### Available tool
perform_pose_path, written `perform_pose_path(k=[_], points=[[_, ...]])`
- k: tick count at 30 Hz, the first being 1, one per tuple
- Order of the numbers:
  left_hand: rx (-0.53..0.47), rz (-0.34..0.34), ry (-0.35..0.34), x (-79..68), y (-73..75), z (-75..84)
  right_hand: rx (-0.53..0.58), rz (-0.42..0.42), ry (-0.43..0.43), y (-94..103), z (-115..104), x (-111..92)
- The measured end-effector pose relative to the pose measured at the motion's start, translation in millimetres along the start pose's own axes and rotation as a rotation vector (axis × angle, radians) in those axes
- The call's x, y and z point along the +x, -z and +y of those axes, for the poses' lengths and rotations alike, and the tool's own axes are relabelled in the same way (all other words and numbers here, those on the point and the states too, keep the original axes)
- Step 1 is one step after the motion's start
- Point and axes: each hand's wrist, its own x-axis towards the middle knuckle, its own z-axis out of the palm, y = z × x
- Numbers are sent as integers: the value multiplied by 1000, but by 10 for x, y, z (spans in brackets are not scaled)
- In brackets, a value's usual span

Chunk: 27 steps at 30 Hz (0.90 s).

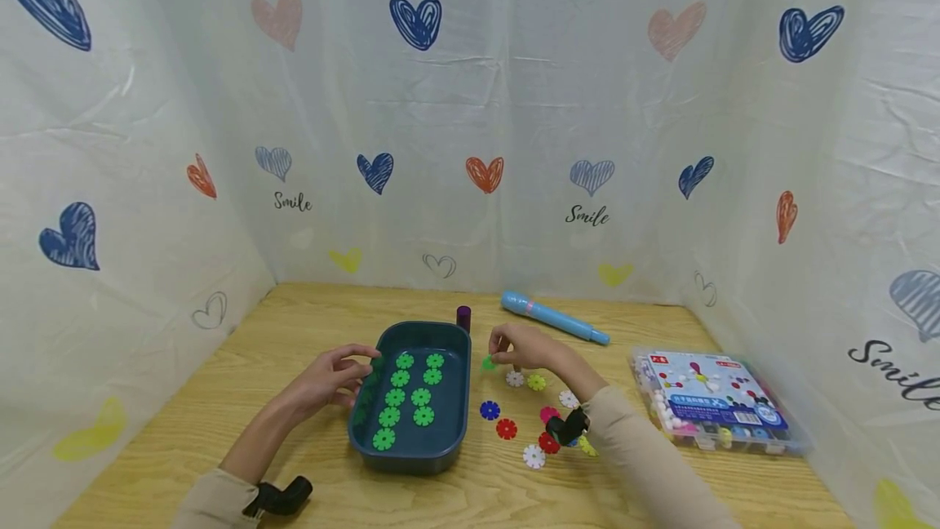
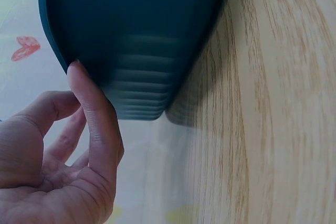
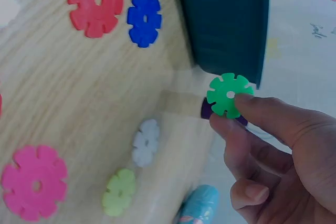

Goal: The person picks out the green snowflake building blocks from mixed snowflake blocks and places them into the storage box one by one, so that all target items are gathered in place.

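Observation:
Between thumb and fingertips my right hand (image 1: 525, 345) pinches a green snowflake disc (image 3: 230, 95), held above the table just right of the dark blue-green tray (image 1: 409, 464). In the right wrist view the disc faces the camera, its centre hole visible. Several green snowflake discs (image 1: 389, 415) lie flat inside the tray, roughly in two columns. My left hand (image 1: 326, 382) is at the tray's left side, with a fingertip touching the rim and the other fingers loosely bent outside it in the left wrist view.
Loose discs in other colours, such as a blue disc (image 1: 489, 410) and a red disc (image 1: 506, 428), lie right of the tray. Behind are a dark purple cylinder (image 1: 463, 317) and a light-blue pen-shaped tube (image 1: 556, 318). A clear plastic kit box (image 1: 716, 398) sits at the right.

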Motion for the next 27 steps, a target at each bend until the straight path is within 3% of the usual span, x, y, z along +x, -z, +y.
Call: perform_pose_path(k=[14,27], points=[[10,9,1,-14,-4,20,-73,20,32,219,-312,29],[10,-9,-4,-8,12,3,-86,-68,89,200,-714,229]])
